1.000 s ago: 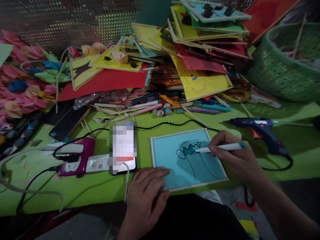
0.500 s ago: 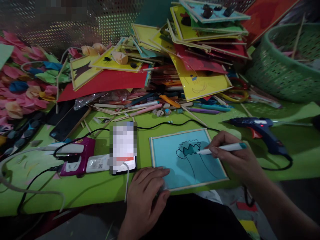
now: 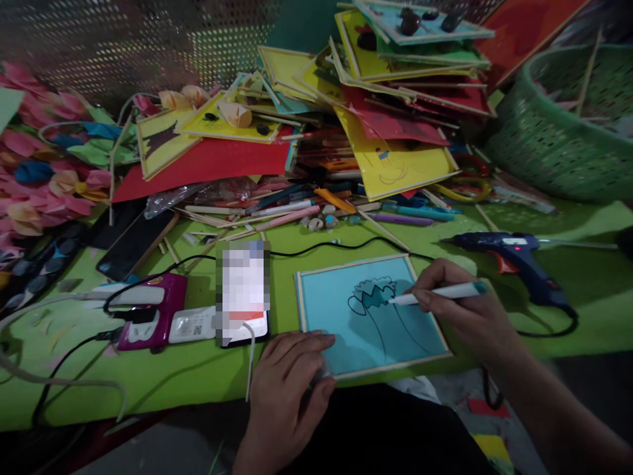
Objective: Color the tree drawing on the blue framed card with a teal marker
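We have the blue card (image 3: 326, 297) lying between our two hands on the table (image 3: 198, 386), and the marker (image 3: 457, 290) in the right hand (image 3: 452, 307), which is closed in a pinch around its barrel. The marker looks light, stiff and smooth, so we judge it best held near the nib, where thumb and forefinger sit now. The card should be light too, flexible at its middle but stiffened by the thin stick border (image 3: 353, 263); those glued sticks seem fragile, so we would lift it by opposite edges. Our left hand (image 3: 291, 376) grips nothing that we can make out: it lies palm down, its fingertips over the card's near left corner, thumb bent apart below. The right forearm slants in from the lower right, the marker tilted low with its nib pointing left at the dark drawing (image 3: 376, 295); whether it touches, we cannot tell. Beyond the right hand lies a glue gun (image 3: 517, 247).
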Action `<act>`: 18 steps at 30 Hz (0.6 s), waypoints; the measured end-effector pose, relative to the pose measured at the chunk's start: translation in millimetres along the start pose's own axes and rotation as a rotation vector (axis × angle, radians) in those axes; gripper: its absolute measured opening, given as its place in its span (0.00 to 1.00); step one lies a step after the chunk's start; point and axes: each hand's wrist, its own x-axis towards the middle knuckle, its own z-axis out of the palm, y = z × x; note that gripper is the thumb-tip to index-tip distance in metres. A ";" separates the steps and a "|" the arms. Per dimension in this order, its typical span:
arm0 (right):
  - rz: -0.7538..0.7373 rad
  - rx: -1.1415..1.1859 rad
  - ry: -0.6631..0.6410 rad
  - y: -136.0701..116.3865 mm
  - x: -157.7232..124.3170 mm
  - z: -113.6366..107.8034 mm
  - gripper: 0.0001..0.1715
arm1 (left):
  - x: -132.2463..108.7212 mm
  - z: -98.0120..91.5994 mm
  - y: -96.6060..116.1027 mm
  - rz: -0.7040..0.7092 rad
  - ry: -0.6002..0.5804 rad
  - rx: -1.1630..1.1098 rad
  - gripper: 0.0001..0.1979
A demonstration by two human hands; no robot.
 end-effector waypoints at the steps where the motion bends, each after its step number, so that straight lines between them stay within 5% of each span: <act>1: -0.001 0.001 -0.007 -0.1 0.1 0.0 0.11 | 0.0 0.1 0.2 -0.001 -0.001 0.000 0.06; 18: -0.007 -0.039 0.019 3.2 1.9 1.6 0.11 | 2.5 -0.3 1.0 0.001 0.030 0.009 0.06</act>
